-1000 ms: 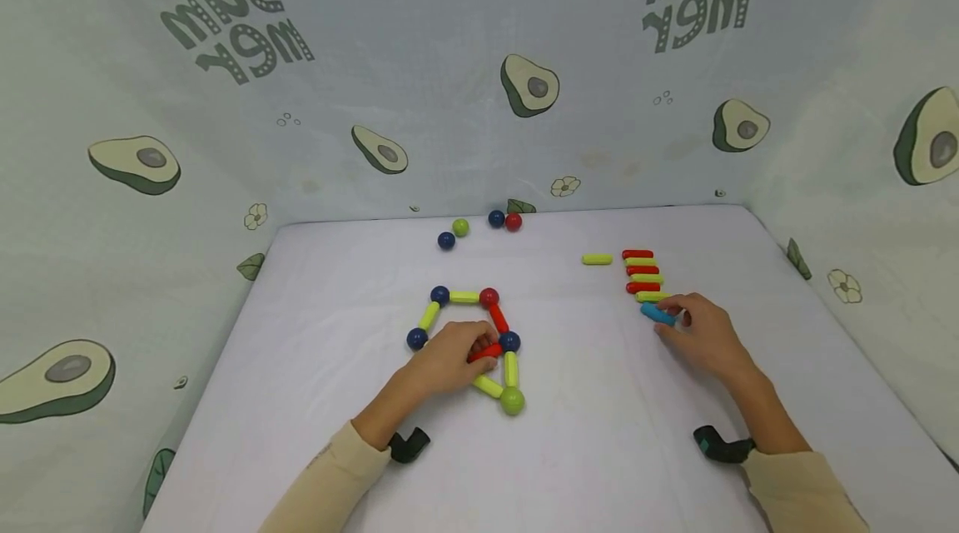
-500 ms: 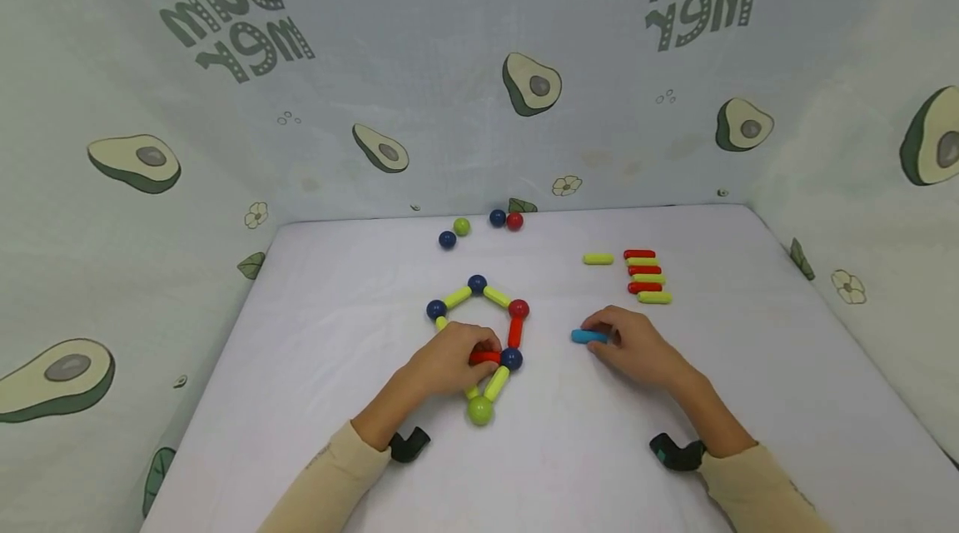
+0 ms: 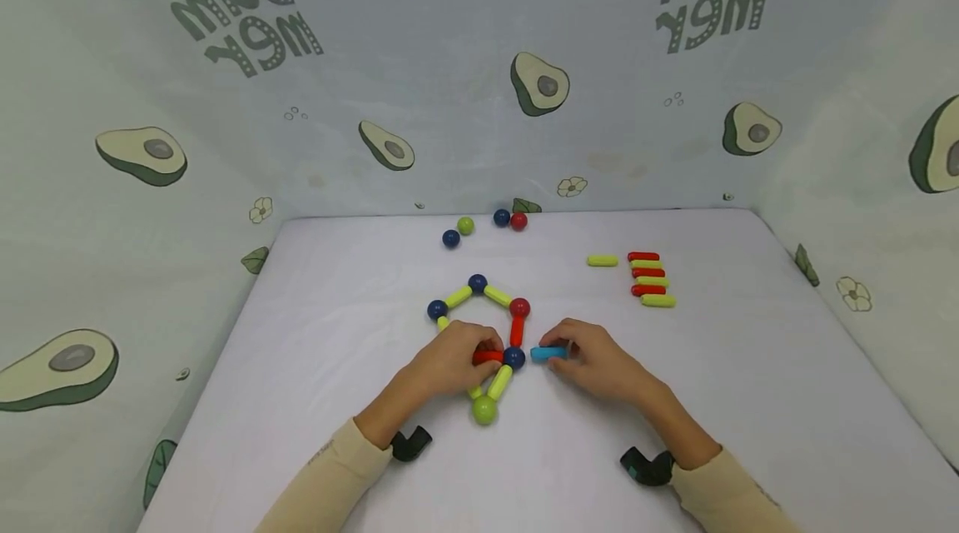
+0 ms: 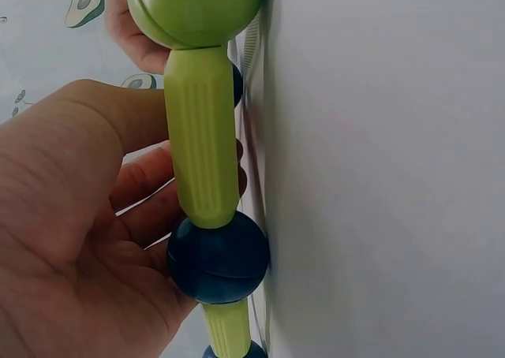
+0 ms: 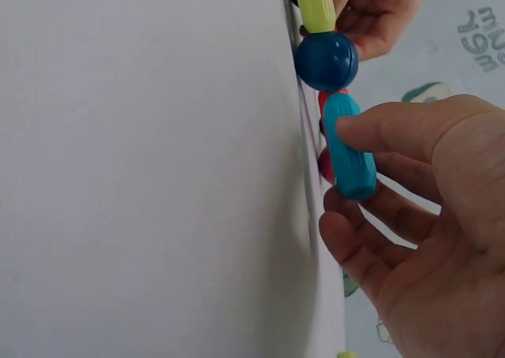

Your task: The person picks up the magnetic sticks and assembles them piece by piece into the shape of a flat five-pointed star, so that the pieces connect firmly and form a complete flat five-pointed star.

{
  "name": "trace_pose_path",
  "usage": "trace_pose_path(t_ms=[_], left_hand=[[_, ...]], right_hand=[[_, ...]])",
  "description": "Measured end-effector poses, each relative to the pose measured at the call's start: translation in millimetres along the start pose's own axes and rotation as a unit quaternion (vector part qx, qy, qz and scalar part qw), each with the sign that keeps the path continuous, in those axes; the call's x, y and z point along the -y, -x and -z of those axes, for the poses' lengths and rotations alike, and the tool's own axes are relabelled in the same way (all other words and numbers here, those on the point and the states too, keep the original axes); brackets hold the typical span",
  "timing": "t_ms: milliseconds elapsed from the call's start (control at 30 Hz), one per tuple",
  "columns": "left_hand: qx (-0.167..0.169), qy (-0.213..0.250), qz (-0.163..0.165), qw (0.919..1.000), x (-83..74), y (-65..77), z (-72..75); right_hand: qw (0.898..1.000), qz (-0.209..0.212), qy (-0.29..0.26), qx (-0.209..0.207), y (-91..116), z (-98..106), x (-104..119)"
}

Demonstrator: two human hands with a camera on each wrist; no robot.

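A ring of yellow-green and red sticks joined by balls lies on the white table, its left part hidden behind my left hand [image 3: 452,358]. That hand pinches a red stick [image 3: 488,357], which reaches inside the ring to a dark blue ball [image 3: 514,358]. From the right, my right hand [image 3: 599,360] holds a light blue stick [image 5: 351,161] between thumb and fingers. One end of this stick points at the same dark blue ball, close beside it. A red ball [image 3: 519,307] forms the ring's upper right corner, a green ball [image 3: 484,410] its near one.
Loose balls lie at the back edge, among them a green ball [image 3: 465,226] and a red ball [image 3: 519,221]. Red and yellow-green sticks [image 3: 648,273] lie in a stack at the back right, with a single yellow-green stick [image 3: 603,261] beside them. A printed cloth [image 3: 449,83] hangs behind.
My right hand has carried the light blue stick from beside the stick stack leftward to the ring. The ring has turned clockwise while my left hand kept its pinch on the red stick.
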State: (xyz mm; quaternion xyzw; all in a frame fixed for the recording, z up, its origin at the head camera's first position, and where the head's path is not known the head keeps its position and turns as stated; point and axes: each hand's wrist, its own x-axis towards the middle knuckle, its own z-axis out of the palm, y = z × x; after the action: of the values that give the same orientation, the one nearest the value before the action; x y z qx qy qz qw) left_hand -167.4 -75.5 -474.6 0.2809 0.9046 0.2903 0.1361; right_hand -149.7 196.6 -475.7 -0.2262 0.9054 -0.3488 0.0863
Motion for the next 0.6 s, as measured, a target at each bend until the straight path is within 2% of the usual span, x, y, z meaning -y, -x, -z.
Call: trace_pose_path(t_ms=[267,400,500,600], left_hand=[[-0.016,-0.008,-0.029,0.9994,0.4,0.8,0.9],[-0.012,-0.006,-0.029,0.9995,0.0,2.0,1.7],[-0.006,-0.005,-0.017,0.9998,-1.9,2.0,2.6],[-0.006,-0.007,-0.007,0.9999,-4.9,0.2,1.8]], right_hand=[[1.0,0.008,-0.013,0.018,-2.3,-2.3,6.5],[1.0,0.008,-0.015,0.023,-2.2,0.1,4.9],[1.0,-0.007,-0.016,0.009,-4.7,6.7,-0.3],[0.999,-0.034,-0.006,-0.033,-11.6,18.7,-9.8]])
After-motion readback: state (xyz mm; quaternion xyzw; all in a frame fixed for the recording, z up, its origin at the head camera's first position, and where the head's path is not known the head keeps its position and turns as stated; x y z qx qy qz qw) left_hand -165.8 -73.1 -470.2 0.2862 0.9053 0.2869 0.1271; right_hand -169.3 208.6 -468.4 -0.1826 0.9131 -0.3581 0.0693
